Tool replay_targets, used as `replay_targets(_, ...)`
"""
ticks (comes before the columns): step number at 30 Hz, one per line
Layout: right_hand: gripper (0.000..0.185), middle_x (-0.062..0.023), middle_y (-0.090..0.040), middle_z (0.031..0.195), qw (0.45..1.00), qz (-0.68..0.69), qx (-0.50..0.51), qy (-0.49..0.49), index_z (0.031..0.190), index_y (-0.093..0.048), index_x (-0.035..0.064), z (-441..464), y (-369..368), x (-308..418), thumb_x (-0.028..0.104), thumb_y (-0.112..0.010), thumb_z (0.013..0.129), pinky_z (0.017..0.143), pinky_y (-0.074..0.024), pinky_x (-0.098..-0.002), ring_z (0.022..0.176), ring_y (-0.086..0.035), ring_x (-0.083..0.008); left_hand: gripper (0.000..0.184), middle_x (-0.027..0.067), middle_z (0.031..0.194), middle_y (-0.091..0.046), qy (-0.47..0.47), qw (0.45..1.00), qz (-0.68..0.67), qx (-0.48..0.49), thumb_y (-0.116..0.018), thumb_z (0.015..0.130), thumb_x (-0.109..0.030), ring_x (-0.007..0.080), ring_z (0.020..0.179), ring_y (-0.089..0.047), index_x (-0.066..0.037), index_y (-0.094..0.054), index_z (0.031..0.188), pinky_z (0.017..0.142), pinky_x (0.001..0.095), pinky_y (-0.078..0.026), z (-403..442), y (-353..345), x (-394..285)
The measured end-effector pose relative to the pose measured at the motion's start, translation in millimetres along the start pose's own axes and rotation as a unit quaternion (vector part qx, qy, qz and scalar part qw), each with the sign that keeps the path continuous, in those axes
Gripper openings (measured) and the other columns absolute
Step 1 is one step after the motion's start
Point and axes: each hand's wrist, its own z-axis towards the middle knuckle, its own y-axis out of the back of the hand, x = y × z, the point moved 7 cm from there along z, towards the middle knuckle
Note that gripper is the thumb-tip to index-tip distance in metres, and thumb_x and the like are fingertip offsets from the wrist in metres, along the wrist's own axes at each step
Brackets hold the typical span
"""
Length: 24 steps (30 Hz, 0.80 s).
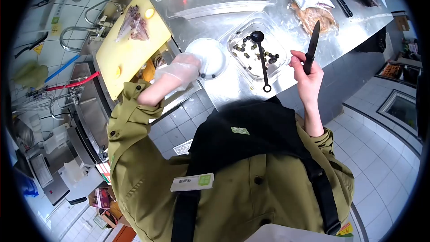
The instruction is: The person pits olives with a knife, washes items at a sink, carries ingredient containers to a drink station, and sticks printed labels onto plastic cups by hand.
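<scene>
Right hand [308,75]: closed around the handle of 1 knife [315,40], blade up, held above the tabletop [192,29] near its front edge. Thumb and index finger stick out to the left, so not a full fist.

Left hand [188,64]: thin clear glove, at the left side of 1 round white dish [210,54]. Glove hides the fingers; can't tell if it's gripping or just resting. Dish sits by the tabletop's left edge, 2 dark bits at its near rim.

Clear container [274,40] just right of the dish, near the front left corner. Small dark round pieces [273,57] and 1 black spoon [263,62] in it.

Handling, my read: dish light, fairly stiff, may slide on smooth metal; hold by the rim. Knife light, rigid; handle only. Round pieces probably firm, slippery, prone to roll.
</scene>
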Motion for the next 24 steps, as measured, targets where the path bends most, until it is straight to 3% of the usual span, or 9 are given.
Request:
replay_targets(2, 0.017, 0.0010, -0.059, 0.070, 1.000, -0.015, 0.013, 0.012, 0.098, -0.062, 0.0006, -9, -13, 12, 0.005, -0.059, 0.082, 0.056, -0.0386, -0.0159, 0.063, -0.052, -0.0025, 0.018, 0.0143, 0.085, -0.062, 0.078, 0.995, 0.027, 0.060, -0.053, 0.073, -0.010, 0.0304, 0.081, -0.060, -0.005, -0.060, 0.089, 0.071, 0.0359, -0.048, 6, 3, -4)
replay_targets(5, 0.016, -0.0063, -0.063, 0.077, 0.993, 0.027, 0.100, 0.058, 0.094, -0.060, -0.0014, -18, -51, 21, 0.001, -0.060, 0.078, 0.066, -0.0456, -0.0206, 0.073, -0.060, -0.0107, 0.026, 0.0141, 0.088, -0.063, 0.142, 0.990, 0.002, 0.000, -0.048, 0.079, -0.015, 0.0312, 0.082, -0.061, -0.001, -0.053, 0.099, 0.071, 0.0380, -0.048, 16, -4, -8)
replay_targets(8, 0.013, -0.0061, -0.060, 0.071, 0.990, 0.034, 0.122, 0.064, 0.090, -0.061, -0.0015, -20, -72, 16, 0.002, -0.061, 0.078, 0.053, -0.0411, -0.0200, 0.060, -0.053, -0.0068, 0.031, 0.0184, 0.089, -0.062, 0.215, 0.976, -0.042, 0.012, -0.043, 0.084, -0.017, 0.0317, 0.087, -0.060, 0.000, -0.046, 0.110, 0.075, 0.0382, -0.047, 11, 6, -16)
replay_targets(10, 0.015, 0.0008, -0.060, 0.072, 0.986, 0.021, 0.158, 0.046, 0.095, -0.061, -0.0009, -22, -81, 16, 0.002, -0.059, 0.081, 0.061, -0.0427, -0.0174, 0.066, -0.054, -0.0035, 0.028, 0.0198, 0.083, -0.062, 0.262, 0.961, -0.077, -0.039, -0.041, 0.086, -0.019, 0.0315, 0.082, -0.061, 0.000, -0.049, 0.105, 0.071, 0.0374, -0.048, 14, -10, -4)
replay_targets(16, 0.014, -0.0027, -0.060, 0.066, 0.980, 0.004, 0.178, 0.085, 0.093, -0.061, -0.0016, -30, -92, 17, 0.004, -0.060, 0.080, 0.056, -0.0422, -0.0202, 0.060, -0.053, -0.0062, 0.037, 0.0219, 0.089, -0.060, 0.267, 0.961, -0.069, -0.010, -0.034, 0.089, -0.021, 0.0332, 0.091, -0.058, -0.001, -0.041, 0.120, 0.076, 0.0397, -0.046, 26, -25, 8)
replay_targets(20, 0.014, -0.0096, -0.057, 0.061, 0.968, -0.064, 0.190, 0.152, 0.090, -0.060, -0.0033, -49, -107, 27, 0.006, -0.060, 0.079, 0.051, -0.0412, -0.0234, 0.053, -0.053, -0.0110, 0.038, 0.0211, 0.100, -0.058, 0.245, 0.958, -0.147, -0.023, -0.030, 0.091, -0.030, 0.0364, 0.091, -0.056, -0.005, -0.049, 0.112, 0.081, 0.0412, -0.043, 12, -16, 7)
replay_targets(22, 0.027, -0.0163, -0.057, 0.063, 0.960, -0.063, 0.259, 0.089, 0.105, -0.054, -0.0017, -64, -138, 8, 0.009, -0.058, 0.080, 0.052, -0.0435, -0.0326, 0.051, -0.055, -0.0245, 0.033, 0.0210, 0.096, -0.058, 0.244, 0.943, -0.218, -0.055, -0.035, 0.089, -0.026, 0.0365, 0.088, -0.057, -0.005, -0.053, 0.105, 0.078, 0.0419, -0.044, 3, -14, 6)
replay_targets(23, 0.034, -0.0189, -0.057, 0.064, 0.955, -0.103, 0.267, 0.078, 0.112, -0.048, -0.0013, -69, -150, -4, 0.010, -0.057, 0.080, 0.054, -0.0445, -0.0366, 0.056, -0.057, -0.0303, 0.023, 0.0186, 0.093, -0.059, 0.220, 0.969, -0.100, -0.055, -0.046, 0.079, -0.012, 0.0322, 0.088, -0.058, -0.003, -0.053, 0.099, 0.073, 0.0385, -0.047, 7, -9, 3)
replay_targets(24, 0.042, -0.0214, -0.058, 0.066, 0.949, -0.145, 0.274, 0.068, 0.119, -0.042, -0.0008, -73, -159, -15, 0.011, -0.056, 0.081, 0.057, -0.0455, -0.0405, 0.060, -0.058, -0.0360, 0.023, 0.0181, 0.092, -0.059, 0.204, 0.960, -0.119, -0.150, -0.048, 0.078, -0.010, 0.0329, 0.087, -0.058, -0.003, -0.053, 0.099, 0.073, 0.0388, -0.047, 0, -3, 5)
